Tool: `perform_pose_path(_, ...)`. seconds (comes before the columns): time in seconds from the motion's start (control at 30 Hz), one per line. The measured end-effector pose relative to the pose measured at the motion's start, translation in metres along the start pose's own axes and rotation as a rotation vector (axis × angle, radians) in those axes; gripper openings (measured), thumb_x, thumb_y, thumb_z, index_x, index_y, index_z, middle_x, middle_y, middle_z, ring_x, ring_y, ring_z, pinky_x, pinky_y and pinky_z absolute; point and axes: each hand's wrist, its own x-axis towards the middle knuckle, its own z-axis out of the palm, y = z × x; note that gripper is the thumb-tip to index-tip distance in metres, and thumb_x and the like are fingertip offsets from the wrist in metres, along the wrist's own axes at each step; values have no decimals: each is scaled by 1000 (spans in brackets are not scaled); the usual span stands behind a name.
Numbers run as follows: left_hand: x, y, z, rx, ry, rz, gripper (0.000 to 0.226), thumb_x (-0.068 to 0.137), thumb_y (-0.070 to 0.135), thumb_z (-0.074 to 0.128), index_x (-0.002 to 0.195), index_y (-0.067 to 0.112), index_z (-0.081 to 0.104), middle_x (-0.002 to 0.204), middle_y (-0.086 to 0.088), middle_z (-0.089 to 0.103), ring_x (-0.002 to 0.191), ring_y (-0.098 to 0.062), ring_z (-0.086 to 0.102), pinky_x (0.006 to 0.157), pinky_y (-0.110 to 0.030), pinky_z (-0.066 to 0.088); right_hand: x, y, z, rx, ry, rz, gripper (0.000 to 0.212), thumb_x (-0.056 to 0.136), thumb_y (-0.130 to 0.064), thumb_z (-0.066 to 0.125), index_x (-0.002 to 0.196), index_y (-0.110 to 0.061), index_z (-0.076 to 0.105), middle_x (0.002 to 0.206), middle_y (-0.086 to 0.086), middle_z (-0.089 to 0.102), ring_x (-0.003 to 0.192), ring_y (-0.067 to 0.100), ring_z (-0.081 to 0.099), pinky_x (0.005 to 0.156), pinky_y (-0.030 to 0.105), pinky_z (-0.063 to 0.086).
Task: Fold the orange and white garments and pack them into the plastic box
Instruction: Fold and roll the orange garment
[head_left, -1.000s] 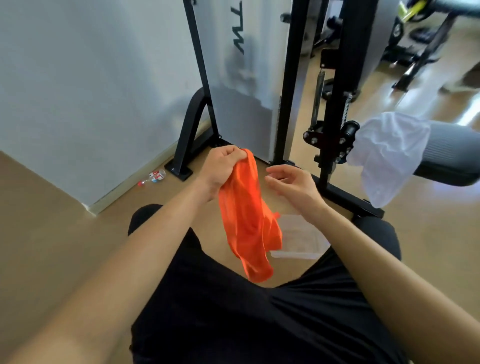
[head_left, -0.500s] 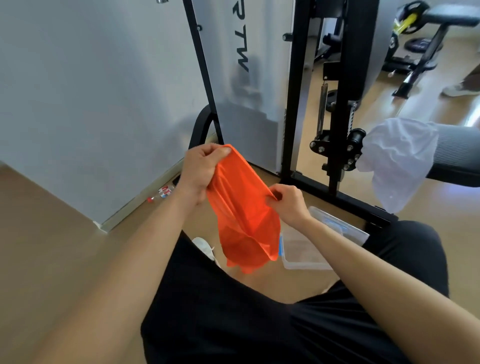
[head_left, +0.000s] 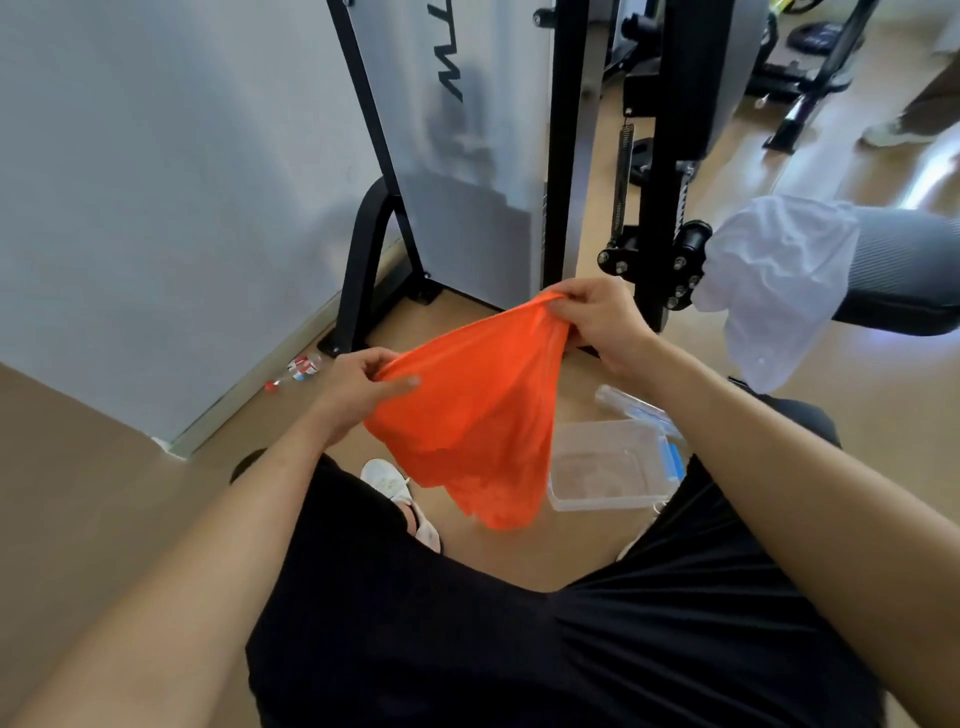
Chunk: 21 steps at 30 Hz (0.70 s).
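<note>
An orange garment (head_left: 478, 410) hangs spread between my two hands above the floor. My left hand (head_left: 358, 387) pinches its lower left corner and my right hand (head_left: 597, 319) grips its upper right edge. The cloth droops down to a point between my knees. A clear plastic box (head_left: 608, 467) sits open on the floor just right of the garment, its lid (head_left: 639, 408) lying behind it. A white garment (head_left: 774, 280) is draped over a grey padded seat (head_left: 909, 275) at the right.
A black gym machine frame (head_left: 563, 156) with a grey panel stands straight ahead against a white wall (head_left: 156, 182). A small plastic bottle (head_left: 298, 369) lies by the baseboard. My white shoe (head_left: 395, 483) is below the garment. More exercise gear (head_left: 810, 62) is at the far right.
My hands have moved apart, stretching the orange garment wide. The right hand rose to the upper edge and the left hand dropped lower. The view tilted down, showing more of the box.
</note>
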Motion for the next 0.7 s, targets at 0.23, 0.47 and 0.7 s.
perform_pose_path(0.23,-3,-47,47,229,-140,-55,10,86,9,75,84,0,75,70,-6,58,65,-14,49,58,-21,40,28,-34,-25,797,23,288,18,100,2,51,95,-1,68,69,9,68,58,13,67,55,23,58)
perform_pose_path(0.47,11,-57,78,-229,-61,-275,9,100,19,59,93,13,60,92,-10,68,82,-20,65,80,-34,52,38,-41,-45,1019,181,227,17,102,3,49,100,6,66,89,20,66,82,25,68,65,31,64)
perform_pose_path(0.7,28,-36,93,-337,474,-296,25,88,33,70,102,15,57,94,-1,63,78,-14,59,77,-35,50,23,-60,-39,716,101,85,15,98,0,60,110,4,68,95,18,72,85,23,74,74,32,62)
